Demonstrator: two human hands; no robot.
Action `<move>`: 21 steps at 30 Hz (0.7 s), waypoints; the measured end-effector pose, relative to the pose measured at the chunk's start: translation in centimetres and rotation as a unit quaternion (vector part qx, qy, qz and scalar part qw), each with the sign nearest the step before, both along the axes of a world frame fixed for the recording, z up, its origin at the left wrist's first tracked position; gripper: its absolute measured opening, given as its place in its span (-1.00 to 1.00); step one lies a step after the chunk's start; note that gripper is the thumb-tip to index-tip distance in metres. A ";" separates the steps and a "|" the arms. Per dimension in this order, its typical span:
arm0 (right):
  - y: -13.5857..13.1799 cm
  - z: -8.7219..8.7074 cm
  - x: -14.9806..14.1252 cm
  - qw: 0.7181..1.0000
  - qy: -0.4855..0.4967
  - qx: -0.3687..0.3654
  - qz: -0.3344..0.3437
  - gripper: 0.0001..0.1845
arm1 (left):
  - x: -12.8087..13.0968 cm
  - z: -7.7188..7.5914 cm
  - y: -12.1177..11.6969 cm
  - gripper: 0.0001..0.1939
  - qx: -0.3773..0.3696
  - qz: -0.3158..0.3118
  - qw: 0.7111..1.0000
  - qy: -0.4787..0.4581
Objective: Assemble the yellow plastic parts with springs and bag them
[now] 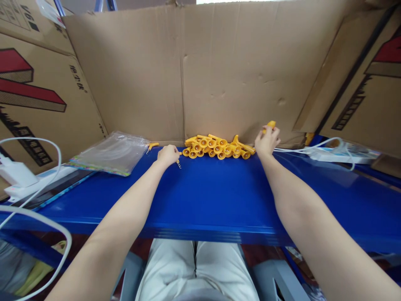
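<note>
Closest in, the person sits with light trousers (194, 267) under the edge of a blue table (219, 196); two bare arms reach out over the table top, away from the body.

The left hand (167, 155) lies low on the table with its fingers curled in tight; it pinches a small yellow piece, and a little metal spring (179, 164) pokes out of the hand on the side of the pile; most of that piece is hidden by the fingers, so its shape cannot be told.

The right hand (267, 141) is a bit higher and a bit farther away; its fingers are closed around a yellow part (270, 124), and the tip of that part sticks up above the fingers.

Between the two hands, near the back edge of the table, lies a pile of yellow parts (217, 148); they are small and tube-like with round open ends, many of them facing this way; the pile just about touches the right hand and sits a little apart from the left one.

To the left of the left hand, one more yellow piece (152, 145) lies alone beside a clear plastic bag (109, 154); farther left are a white charger (15, 173) and its white cable (46, 144).

On the right side, a white power strip (338, 155) lies on the table with cables running from it.

Farthest back, a big brown cardboard wall (200, 71) stands behind everything; cardboard boxes (34, 83) with red and black print stand at both sides.
</note>
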State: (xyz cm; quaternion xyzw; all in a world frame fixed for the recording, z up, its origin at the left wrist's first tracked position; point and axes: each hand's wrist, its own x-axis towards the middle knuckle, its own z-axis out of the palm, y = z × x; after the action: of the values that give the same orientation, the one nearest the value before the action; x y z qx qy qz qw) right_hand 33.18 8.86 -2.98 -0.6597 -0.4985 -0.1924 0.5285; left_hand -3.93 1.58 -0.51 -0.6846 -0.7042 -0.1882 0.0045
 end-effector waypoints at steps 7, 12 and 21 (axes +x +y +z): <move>-0.7 4.4 -4.3 0.997 0.010 0.046 0.065 -0.45 | -1.5 -1.5 0.6 -0.49 -0.053 -0.004 0.996 0.075; -1.9 5.4 -6.4 0.989 -0.009 0.018 0.148 -0.42 | -1.3 -1.8 0.7 -0.44 -0.065 -0.038 0.994 0.077; -5.3 2.2 -7.7 0.941 0.129 -0.011 0.312 -0.52 | -0.8 -0.9 0.3 -0.49 -0.063 -0.072 0.991 0.095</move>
State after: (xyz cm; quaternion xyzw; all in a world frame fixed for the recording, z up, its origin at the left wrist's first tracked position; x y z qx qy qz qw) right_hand 25.51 3.59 -0.77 -0.4957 -0.6089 0.0742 0.6148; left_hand -4.73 1.89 -1.41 -0.7473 -0.6598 -0.0777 0.0147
